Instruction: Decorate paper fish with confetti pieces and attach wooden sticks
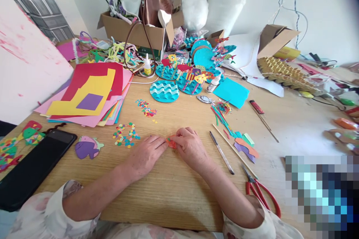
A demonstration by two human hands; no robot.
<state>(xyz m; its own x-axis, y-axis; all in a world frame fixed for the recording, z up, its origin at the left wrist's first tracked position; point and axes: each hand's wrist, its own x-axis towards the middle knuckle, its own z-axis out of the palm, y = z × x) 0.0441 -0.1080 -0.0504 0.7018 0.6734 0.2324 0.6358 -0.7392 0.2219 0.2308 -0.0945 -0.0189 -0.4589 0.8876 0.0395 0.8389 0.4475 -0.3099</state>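
Between my hands a small red and orange paper cutout (172,143) lies on the wooden table, mostly covered by fingers. My left hand (148,153) holds its left edge, fingers bent forward and close together. From the other side, my right hand (192,149) pinches the cutout between thumb and forefinger. Colourful paper dots (126,134) are scattered left of my left hand, with tiny paper triangles (146,108) farther back. Right of my right hand rest a pen (221,152), a thin wooden stick (235,152) and red-handled scissors (262,193).
A black phone (37,168) and purple fish cutouts (86,148) lie at left, near stacked coloured paper (78,89). Behind are blue wavy discs (164,91), two glue bottles (147,65), blue paper (231,92) and a cardboard box (131,33). Paper scraps (246,147) lie right.
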